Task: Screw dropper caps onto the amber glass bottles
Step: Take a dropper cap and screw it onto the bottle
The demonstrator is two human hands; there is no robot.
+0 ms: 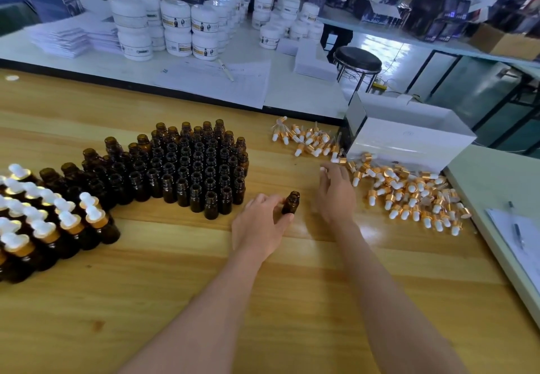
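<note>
The left hand (pixel 260 227) stood one open amber bottle (pixel 291 203) upright on the desk (pixel 204 271), just to the right of the block of uncapped bottles (pixel 193 169). Its grip was narrow, thumb and fingers pinched round the glass low down. That probably left the threaded neck free and kept the bottle from turning once a cap was twisted on.

The right hand (pixel 336 192) was stretched out farther right of the block, toward the loose heap of dropper caps (pixel 409 195) spilled in front of a white box (pixel 409 140). Its grip was wide, fingers spread and apparently empty, though the fingertips were blurred and I could not be sure none touched a cap.

The capped bottles (pixel 43 221) stood to the left of the block, so finished work seemingly gathered on one side and caps on the other. Judging by this, the step was fetching a cap; the next move called for seating its glass tube into the neck.
</note>
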